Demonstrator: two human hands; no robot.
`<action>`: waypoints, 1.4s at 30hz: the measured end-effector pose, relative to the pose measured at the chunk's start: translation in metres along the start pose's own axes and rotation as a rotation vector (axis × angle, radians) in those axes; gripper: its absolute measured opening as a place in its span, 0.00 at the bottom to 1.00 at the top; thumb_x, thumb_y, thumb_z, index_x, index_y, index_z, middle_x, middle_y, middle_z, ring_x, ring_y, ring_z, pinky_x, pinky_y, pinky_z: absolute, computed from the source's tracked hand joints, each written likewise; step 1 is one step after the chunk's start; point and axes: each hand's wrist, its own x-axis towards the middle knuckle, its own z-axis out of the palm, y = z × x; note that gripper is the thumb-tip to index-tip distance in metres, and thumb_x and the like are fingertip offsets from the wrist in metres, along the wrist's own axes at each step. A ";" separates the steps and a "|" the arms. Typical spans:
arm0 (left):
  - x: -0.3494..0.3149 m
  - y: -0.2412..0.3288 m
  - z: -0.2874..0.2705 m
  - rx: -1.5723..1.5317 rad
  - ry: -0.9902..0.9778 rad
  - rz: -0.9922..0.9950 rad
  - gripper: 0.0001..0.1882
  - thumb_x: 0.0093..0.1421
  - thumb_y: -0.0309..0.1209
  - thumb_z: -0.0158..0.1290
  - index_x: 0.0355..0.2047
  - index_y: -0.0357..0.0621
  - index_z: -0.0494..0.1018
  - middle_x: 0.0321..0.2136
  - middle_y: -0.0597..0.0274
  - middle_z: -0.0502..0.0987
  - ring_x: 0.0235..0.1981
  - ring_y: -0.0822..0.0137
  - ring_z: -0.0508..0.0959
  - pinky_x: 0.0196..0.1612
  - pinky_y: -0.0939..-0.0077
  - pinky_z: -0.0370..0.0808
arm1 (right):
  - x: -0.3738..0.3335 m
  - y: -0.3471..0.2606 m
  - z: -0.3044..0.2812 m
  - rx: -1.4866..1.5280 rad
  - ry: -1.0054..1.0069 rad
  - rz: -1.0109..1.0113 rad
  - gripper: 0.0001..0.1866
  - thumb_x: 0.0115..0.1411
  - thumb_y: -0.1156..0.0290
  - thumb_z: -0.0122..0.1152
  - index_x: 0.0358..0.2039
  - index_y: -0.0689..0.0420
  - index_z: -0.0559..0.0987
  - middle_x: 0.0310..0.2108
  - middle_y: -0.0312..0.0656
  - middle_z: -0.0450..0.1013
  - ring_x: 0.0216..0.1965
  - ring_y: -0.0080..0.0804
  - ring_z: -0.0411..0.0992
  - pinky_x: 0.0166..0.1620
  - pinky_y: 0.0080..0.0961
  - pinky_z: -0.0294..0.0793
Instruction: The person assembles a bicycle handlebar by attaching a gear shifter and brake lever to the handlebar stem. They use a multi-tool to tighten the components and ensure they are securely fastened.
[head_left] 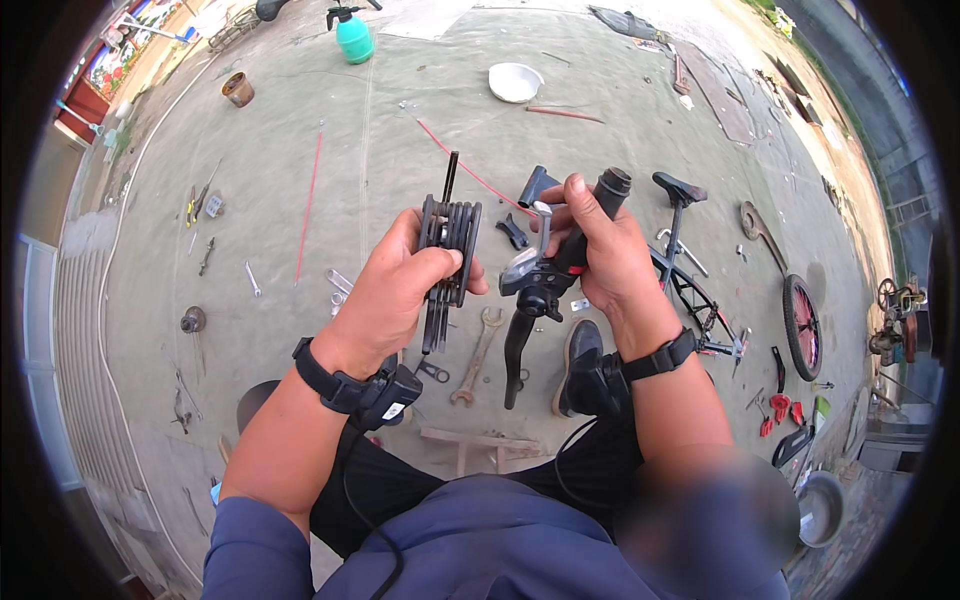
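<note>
My left hand (385, 300) is closed around a black folding hex key set (460, 232), with one key swung out and pointing away from me. My right hand (622, 255) grips a bicycle brake lever assembly (540, 285) on a black handlebar grip, held just right of the key set and apart from it. The black lever blade (516, 360) hangs toward me, and a small red mark shows near the clamp. My right thumb lies along the grip's far end. Some right fingers are hidden behind the grip.
Below my hands lies a large open-end wrench (478, 355). A bicycle frame with saddle (680, 190) and a wheel (801, 326) lie to the right. Smaller tools are scattered left. Farther off are a white basin (515, 82), a teal spray bottle (353, 40) and a rusty can (238, 90).
</note>
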 end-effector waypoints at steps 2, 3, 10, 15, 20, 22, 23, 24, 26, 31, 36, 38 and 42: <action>-0.004 0.007 0.006 -0.013 0.019 -0.065 0.17 0.67 0.26 0.48 0.55 0.36 0.64 0.42 0.53 0.76 0.38 0.63 0.83 0.43 0.66 0.82 | 0.002 -0.003 -0.004 0.049 0.094 -0.007 0.31 0.68 0.45 0.65 0.46 0.66 0.78 0.28 0.40 0.75 0.27 0.26 0.72 0.36 0.27 0.73; -0.006 0.010 0.010 -0.019 0.027 -0.098 0.18 0.67 0.25 0.48 0.57 0.37 0.64 0.42 0.54 0.75 0.38 0.63 0.83 0.41 0.66 0.82 | 0.005 -0.004 -0.008 0.079 0.130 -0.022 0.29 0.67 0.46 0.67 0.44 0.65 0.78 0.27 0.40 0.73 0.27 0.27 0.73 0.36 0.27 0.73; -0.005 -0.002 0.013 0.107 -0.016 -0.148 0.25 0.77 0.46 0.43 0.65 0.42 0.67 0.39 0.57 0.77 0.33 0.66 0.82 0.33 0.70 0.81 | 0.005 -0.017 -0.016 0.086 0.082 -0.084 0.28 0.66 0.52 0.70 0.50 0.67 0.78 0.26 0.35 0.71 0.27 0.25 0.71 0.36 0.26 0.70; -0.003 -0.005 0.018 0.240 -0.054 -0.200 0.26 0.77 0.51 0.42 0.61 0.42 0.69 0.36 0.61 0.77 0.31 0.70 0.81 0.28 0.77 0.78 | -0.005 -0.017 -0.006 -0.008 -0.138 -0.080 0.17 0.62 0.67 0.75 0.46 0.64 0.84 0.29 0.34 0.76 0.27 0.20 0.71 0.32 0.21 0.69; -0.003 -0.007 0.019 0.249 -0.043 -0.197 0.25 0.78 0.51 0.41 0.57 0.43 0.70 0.34 0.61 0.78 0.27 0.70 0.81 0.25 0.78 0.76 | -0.009 -0.019 0.001 -0.226 -0.207 -0.082 0.12 0.59 0.72 0.73 0.42 0.63 0.85 0.26 0.34 0.75 0.25 0.19 0.71 0.28 0.20 0.68; -0.001 -0.014 0.018 0.193 -0.044 -0.171 0.25 0.78 0.51 0.41 0.56 0.43 0.70 0.33 0.60 0.78 0.25 0.70 0.80 0.24 0.78 0.75 | -0.009 -0.017 0.000 -0.249 -0.202 -0.113 0.11 0.60 0.72 0.73 0.42 0.63 0.85 0.26 0.34 0.75 0.25 0.19 0.71 0.29 0.20 0.69; -0.001 -0.014 0.018 0.185 -0.046 -0.188 0.25 0.78 0.51 0.41 0.56 0.43 0.70 0.33 0.60 0.78 0.24 0.70 0.80 0.23 0.78 0.75 | -0.010 -0.017 0.000 -0.261 -0.198 -0.128 0.11 0.60 0.72 0.72 0.42 0.63 0.85 0.26 0.34 0.75 0.25 0.19 0.71 0.29 0.20 0.69; -0.002 -0.012 0.019 0.177 -0.048 -0.204 0.25 0.78 0.51 0.41 0.56 0.43 0.70 0.32 0.60 0.78 0.23 0.69 0.80 0.23 0.79 0.75 | -0.010 -0.017 -0.001 -0.249 -0.204 -0.128 0.11 0.60 0.72 0.72 0.42 0.63 0.85 0.26 0.34 0.75 0.25 0.19 0.71 0.29 0.20 0.69; -0.002 -0.009 0.020 0.157 -0.055 -0.229 0.25 0.78 0.51 0.40 0.56 0.42 0.70 0.31 0.59 0.79 0.21 0.69 0.81 0.21 0.79 0.74 | -0.009 -0.017 -0.001 -0.226 -0.216 -0.126 0.10 0.61 0.73 0.71 0.41 0.63 0.84 0.26 0.35 0.75 0.25 0.19 0.71 0.29 0.20 0.70; -0.002 -0.004 0.017 0.093 -0.127 -0.297 0.25 0.78 0.50 0.39 0.56 0.41 0.71 0.30 0.57 0.81 0.18 0.67 0.81 0.16 0.81 0.71 | -0.009 -0.018 -0.002 -0.098 -0.328 -0.093 0.10 0.61 0.74 0.68 0.42 0.64 0.83 0.25 0.35 0.75 0.25 0.20 0.71 0.29 0.20 0.69; -0.003 0.001 0.012 0.084 -0.226 -0.420 0.26 0.77 0.54 0.42 0.50 0.42 0.72 0.32 0.58 0.80 0.26 0.67 0.84 0.21 0.79 0.76 | -0.010 -0.026 -0.008 -0.088 -0.473 -0.022 0.10 0.60 0.74 0.67 0.41 0.64 0.83 0.26 0.36 0.74 0.24 0.20 0.71 0.28 0.20 0.67; -0.004 0.000 0.011 0.107 -0.264 -0.416 0.29 0.76 0.57 0.42 0.51 0.41 0.72 0.35 0.58 0.80 0.30 0.67 0.85 0.24 0.79 0.79 | -0.012 -0.025 -0.006 -0.129 -0.494 -0.020 0.10 0.60 0.73 0.67 0.41 0.64 0.83 0.26 0.36 0.75 0.24 0.20 0.71 0.28 0.19 0.68; -0.004 -0.012 0.011 0.148 -0.316 -0.362 0.37 0.74 0.62 0.40 0.60 0.40 0.70 0.41 0.56 0.81 0.33 0.64 0.87 0.25 0.80 0.82 | -0.013 -0.022 0.001 -0.176 -0.523 0.003 0.10 0.58 0.74 0.69 0.41 0.63 0.84 0.28 0.35 0.78 0.25 0.19 0.72 0.29 0.18 0.70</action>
